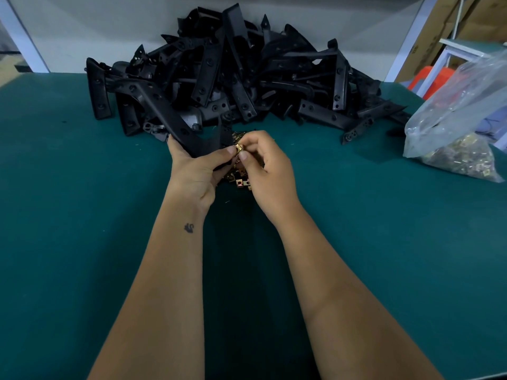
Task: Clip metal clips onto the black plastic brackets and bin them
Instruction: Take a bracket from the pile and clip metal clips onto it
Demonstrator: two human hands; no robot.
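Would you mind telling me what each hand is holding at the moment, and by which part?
The left hand grips a black bracket at its near end. The right hand pinches a small metal clip between thumb and fingertip.

Bracket pile (pixel 233 75) lies behind loose clips (pixel 242 182) on table (pixel 82 187); bag (pixel 461 127) right.

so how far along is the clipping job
Nothing visibly finished: no bin or clipped brackets are in view. In hand: the left hand holds a black bracket while the right hand pinches a metal clip against it. Left: the big bracket pile.
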